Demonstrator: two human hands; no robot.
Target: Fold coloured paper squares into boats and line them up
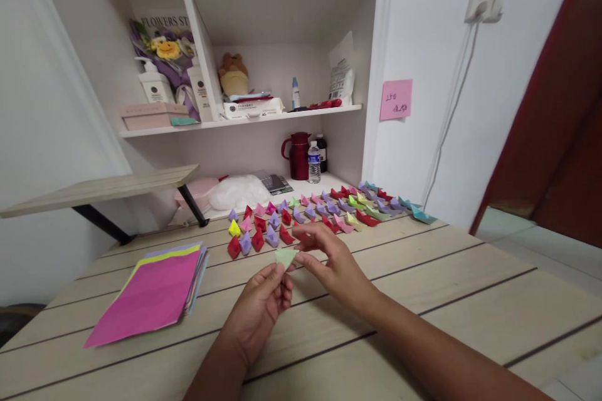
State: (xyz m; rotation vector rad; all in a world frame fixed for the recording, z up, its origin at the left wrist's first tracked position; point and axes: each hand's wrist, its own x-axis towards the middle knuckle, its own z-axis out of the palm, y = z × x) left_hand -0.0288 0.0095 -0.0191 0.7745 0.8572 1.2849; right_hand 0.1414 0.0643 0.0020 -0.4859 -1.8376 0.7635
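A small piece of pale green paper, folded to a triangle, is pinched between the thumb and fingers of my left hand above the table. My right hand is beside its right corner. The right thumb is at or very near that corner, and the other fingers arch apart from it. Just beyond my hands stand rows of small folded paper boats in several colours, among them a red boat, a purple boat and a yellow boat. My right fingers partly cover some boats.
A stack of coloured paper with a magenta sheet on top lies left on the wooden table. Behind it stands a raised wooden shelf on black legs. At the back are a red jug, a water bottle and a plastic bag.
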